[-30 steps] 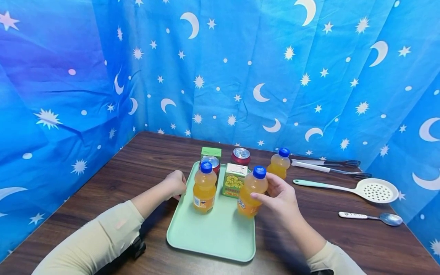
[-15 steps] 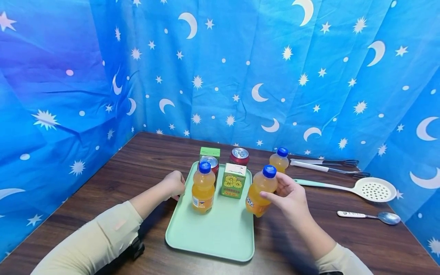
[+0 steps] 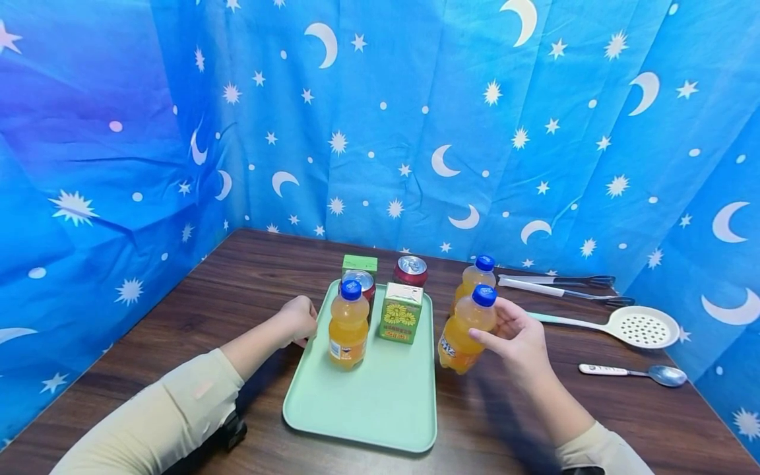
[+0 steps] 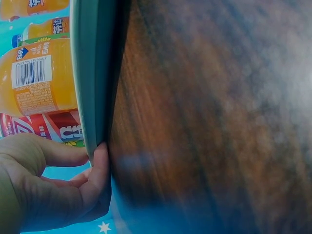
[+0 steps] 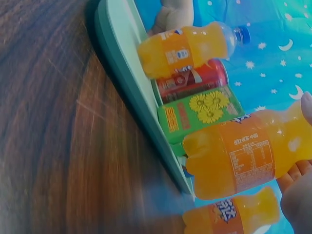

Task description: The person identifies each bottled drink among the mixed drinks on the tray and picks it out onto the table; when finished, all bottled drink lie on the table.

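In the head view my left hand (image 3: 298, 319) pinches the left rim of a pale green tray (image 3: 362, 409); thumb and fingers meet on that rim (image 4: 83, 87) in the left wrist view. My right hand (image 3: 521, 340) grips an orange soda bottle (image 3: 466, 338) with a blue cap, slightly tilted, just off the tray's right edge. Another orange soda bottle (image 3: 348, 333) stands upright on the tray. To its right is a green drink carton (image 3: 400, 315) with yellow flowers. Behind that bottle, a red can (image 5: 192, 80) is partly hidden.
A second red can (image 3: 410, 271) and another green carton (image 3: 359, 262) stand toward the back. Behind the held bottle is a third soda bottle (image 3: 472, 277). At right lie whisk-like utensils (image 3: 558, 287), a slotted skimmer (image 3: 644, 328) and a spoon (image 3: 665, 376) on the wooden table (image 3: 249, 264).
My right hand has carried the gripped bottle rightward, from over the tray's right edge to beside it. My left hand keeps its pinch on the rim.
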The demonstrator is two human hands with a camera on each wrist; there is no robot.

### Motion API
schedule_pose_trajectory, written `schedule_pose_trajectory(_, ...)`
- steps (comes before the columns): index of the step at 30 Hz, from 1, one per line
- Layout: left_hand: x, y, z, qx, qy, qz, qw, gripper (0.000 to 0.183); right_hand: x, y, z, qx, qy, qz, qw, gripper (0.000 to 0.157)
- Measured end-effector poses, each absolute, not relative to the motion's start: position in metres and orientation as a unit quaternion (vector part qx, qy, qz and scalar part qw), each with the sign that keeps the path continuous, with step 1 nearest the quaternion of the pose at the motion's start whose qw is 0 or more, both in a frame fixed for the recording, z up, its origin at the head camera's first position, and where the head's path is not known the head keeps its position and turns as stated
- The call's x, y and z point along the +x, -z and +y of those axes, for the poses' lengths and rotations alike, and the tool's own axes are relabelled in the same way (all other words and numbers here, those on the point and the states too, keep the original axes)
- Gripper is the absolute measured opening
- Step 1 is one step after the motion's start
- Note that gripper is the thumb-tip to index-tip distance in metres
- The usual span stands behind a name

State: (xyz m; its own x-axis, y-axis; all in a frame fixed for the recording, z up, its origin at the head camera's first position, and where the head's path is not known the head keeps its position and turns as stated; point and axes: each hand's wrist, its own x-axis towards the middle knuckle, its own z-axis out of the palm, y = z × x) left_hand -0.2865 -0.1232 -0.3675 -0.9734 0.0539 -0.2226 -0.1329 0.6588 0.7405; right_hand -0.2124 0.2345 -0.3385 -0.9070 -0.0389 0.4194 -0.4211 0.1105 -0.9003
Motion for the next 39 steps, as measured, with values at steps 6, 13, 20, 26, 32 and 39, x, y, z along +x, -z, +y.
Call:
schedule_pose_trajectory(6, -0.286, 0.367, -0.123, -0.022, -0.411, 0.905, 0.113, 0.015, -0.214, 0.341, 0.246, 0.179, -0.663, -0.714, 0.137, 0.042)
schedule_pose_trajectory(13, -0.286, 0.367, -0.123, -0.025, -0.414, 0.903, 0.110, 0.015, -0.218, 0.345, 0.256, 0.192, -0.684, -0.693, 0.120, 0.042)
schedule_pose_trajectory(20, -0.287, 0.369, -0.122, -0.026, -0.414, 0.904, 0.105, 0.015, -0.221, 0.351, 0.262, 0.217, -0.690, -0.680, 0.123, 0.044)
schedule_pose_trajectory(26, -0.286, 0.369, -0.122, -0.027, -0.413, 0.905, 0.104, 0.015, -0.224, 0.355, 0.265, 0.247, -0.704, -0.654, 0.124, 0.046)
schedule_pose_trajectory(32, -0.286, 0.369, -0.122, -0.029, -0.409, 0.906, 0.104, 0.015, -0.229, 0.357, 0.269, 0.291, -0.717, -0.625, 0.105, 0.048)
schedule_pose_trajectory(39, -0.287, 0.369, -0.122, -0.030, -0.412, 0.905, 0.107, 0.016, -0.232, 0.359, 0.273, 0.285, -0.721, -0.623, 0.103, 0.049)
